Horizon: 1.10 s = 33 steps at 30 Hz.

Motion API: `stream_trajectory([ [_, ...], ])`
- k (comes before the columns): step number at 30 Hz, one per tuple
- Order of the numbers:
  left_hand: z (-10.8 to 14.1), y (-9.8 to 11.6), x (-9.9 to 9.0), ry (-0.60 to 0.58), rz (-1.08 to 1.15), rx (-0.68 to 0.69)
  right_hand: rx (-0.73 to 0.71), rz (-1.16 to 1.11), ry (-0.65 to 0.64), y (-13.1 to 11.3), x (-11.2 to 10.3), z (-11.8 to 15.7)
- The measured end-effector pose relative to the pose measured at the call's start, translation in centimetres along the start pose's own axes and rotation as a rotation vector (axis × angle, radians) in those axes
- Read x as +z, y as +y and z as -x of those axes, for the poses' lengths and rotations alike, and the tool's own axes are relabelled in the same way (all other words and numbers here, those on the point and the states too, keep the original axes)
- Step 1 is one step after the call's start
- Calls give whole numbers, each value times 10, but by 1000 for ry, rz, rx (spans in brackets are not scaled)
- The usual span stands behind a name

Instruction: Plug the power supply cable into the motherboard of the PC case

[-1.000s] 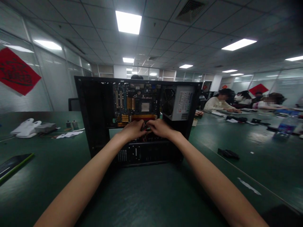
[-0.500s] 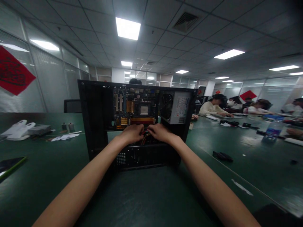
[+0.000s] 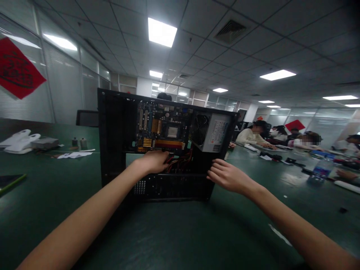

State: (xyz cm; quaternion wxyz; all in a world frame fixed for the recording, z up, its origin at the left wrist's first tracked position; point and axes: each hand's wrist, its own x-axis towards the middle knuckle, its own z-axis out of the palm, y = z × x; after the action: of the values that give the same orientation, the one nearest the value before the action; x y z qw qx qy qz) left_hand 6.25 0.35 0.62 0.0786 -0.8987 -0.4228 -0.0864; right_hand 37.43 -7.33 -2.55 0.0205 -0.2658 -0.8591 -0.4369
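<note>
An open black computer case [image 3: 174, 187] stands on the table facing me. Inside it are a motherboard [image 3: 157, 125] and, at the upper right, a silver power supply [image 3: 216, 135] with a black fan. Red, black and yellow power cables [image 3: 184, 159] run below the board. My left hand [image 3: 153, 162] reaches into the case, its fingers closed at the left end of these cables; the fingertips are partly hidden. At the case's right edge, my right hand [image 3: 223, 174] has its fingers bent over the frame, with the thumb out of sight.
On the left lie a white plastic bag [image 3: 21, 140], a grey box [image 3: 45, 143], small bottles [image 3: 83, 142] and a green-edged device [image 3: 11, 183]. A water bottle [image 3: 322, 168] stands on the right. Several people [image 3: 251, 135] sit along the table's far right.
My right hand has left the cables beside my left hand and moved right to the case's edge. My left hand stays at the cables. The view has tilted slightly.
</note>
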Motion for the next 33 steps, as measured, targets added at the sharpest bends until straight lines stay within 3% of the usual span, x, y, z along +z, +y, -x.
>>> stream_trajectory([
  [3,13,18,-6,-23,-9,-83,-96,10,83,16,13,17],
  [9,39,37,21,199,-44,-242,-247,63,183,50,33,19],
  [12,45,36,29,274,-57,-242,-367,141,284,71,32,15],
  [15,43,37,28,265,-48,-277,-420,278,281,84,24,11],
  [22,31,27,27,283,18,-327,-370,308,320,73,9,7],
  [26,23,8,27,314,105,-437,-360,320,319,64,3,-4],
  [33,8,-29,24,249,244,-511,-416,351,222,52,-16,-33],
])
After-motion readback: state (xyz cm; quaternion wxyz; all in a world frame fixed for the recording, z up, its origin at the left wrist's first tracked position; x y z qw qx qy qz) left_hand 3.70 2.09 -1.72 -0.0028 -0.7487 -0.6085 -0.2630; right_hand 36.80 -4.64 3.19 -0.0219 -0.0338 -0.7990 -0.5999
